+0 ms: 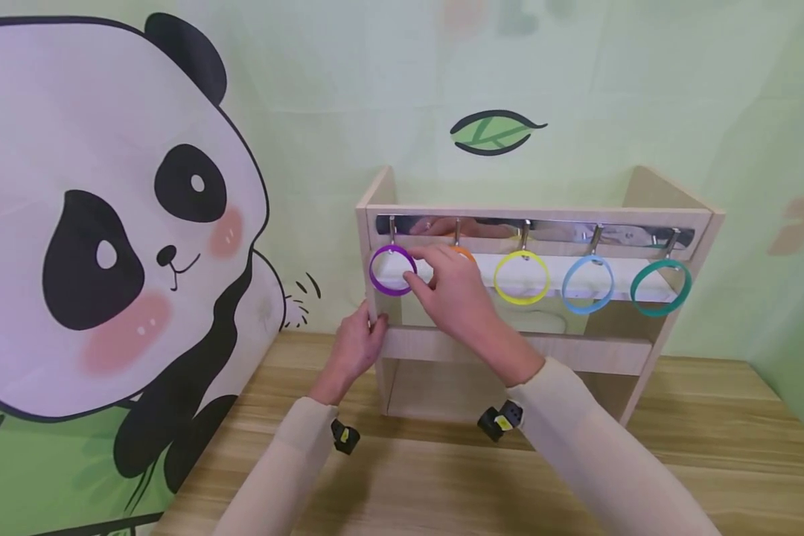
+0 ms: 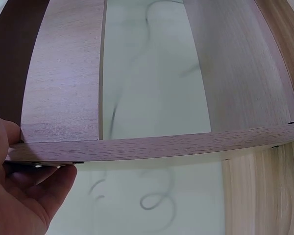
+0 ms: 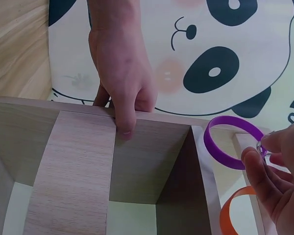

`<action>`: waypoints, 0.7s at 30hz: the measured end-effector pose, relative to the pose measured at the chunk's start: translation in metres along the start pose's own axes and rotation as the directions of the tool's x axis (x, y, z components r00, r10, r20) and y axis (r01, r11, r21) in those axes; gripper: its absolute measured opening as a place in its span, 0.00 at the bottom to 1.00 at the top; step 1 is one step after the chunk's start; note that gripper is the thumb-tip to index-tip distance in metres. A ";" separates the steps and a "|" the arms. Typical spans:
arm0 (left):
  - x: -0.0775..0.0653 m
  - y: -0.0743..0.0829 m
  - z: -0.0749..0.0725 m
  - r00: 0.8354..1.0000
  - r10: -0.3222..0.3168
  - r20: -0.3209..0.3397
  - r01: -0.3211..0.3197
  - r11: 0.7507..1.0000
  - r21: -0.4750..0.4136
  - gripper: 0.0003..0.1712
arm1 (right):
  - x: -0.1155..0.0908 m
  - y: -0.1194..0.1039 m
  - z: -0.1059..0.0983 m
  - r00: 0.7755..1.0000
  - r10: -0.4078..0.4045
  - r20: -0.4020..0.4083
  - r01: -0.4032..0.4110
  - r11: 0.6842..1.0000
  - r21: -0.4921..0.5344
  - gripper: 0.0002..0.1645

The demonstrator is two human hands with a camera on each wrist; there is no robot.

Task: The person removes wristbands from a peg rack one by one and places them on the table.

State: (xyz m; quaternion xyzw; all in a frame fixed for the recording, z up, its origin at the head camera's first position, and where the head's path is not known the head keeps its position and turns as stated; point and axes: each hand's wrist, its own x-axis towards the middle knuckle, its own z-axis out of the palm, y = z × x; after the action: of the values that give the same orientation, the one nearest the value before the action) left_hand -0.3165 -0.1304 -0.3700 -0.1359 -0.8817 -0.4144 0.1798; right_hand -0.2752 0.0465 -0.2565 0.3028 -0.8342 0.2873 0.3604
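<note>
A purple ring [image 1: 373, 277] hangs at the leftmost hook of a metal strip on a small wooden shelf [image 1: 462, 344]. My right hand [image 1: 461, 292] pinches the ring's edge between thumb and fingertips; in the right wrist view the pinch sits close to the hook. Behind that hand, an orange ring [image 3: 227, 215] is partly hidden. My left hand [image 1: 356, 344] grips the shelf's left side panel [image 2: 152, 148], thumb on the inner face and fingers outside, as the right wrist view shows.
Further right on the strip hang a yellow ring [image 1: 498, 286], a light blue ring [image 1: 566, 290] and a green ring [image 1: 687, 286]. The shelf stands on a wood-grain table [image 1: 697, 417], against a cloth backdrop [image 1: 348, 89] printed with a panda.
</note>
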 end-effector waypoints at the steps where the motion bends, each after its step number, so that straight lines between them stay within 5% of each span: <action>1: 0.000 0.000 0.000 1.000 -0.003 0.002 0.003 1.000 0.003 0.20 | 0.001 0.000 0.001 1.000 0.004 0.007 -0.004 1.000 -0.011 0.20; 11: 0.000 0.000 0.000 1.000 0.000 -0.007 0.000 1.000 -0.005 0.19 | 0.008 0.001 0.007 0.998 0.049 0.032 -0.046 0.996 -0.073 0.20; 21: 0.000 0.001 0.000 0.999 -0.030 -0.013 0.030 0.999 -0.044 0.17 | 0.009 0.003 0.008 0.997 -0.007 -0.073 0.006 1.000 -0.006 0.14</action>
State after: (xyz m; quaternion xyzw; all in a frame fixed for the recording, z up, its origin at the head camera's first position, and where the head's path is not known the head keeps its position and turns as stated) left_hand -0.3156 -0.1295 -0.3695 -0.1238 -0.8731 -0.4374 0.1765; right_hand -0.2859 0.0401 -0.2555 0.2939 -0.8202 0.2947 0.3925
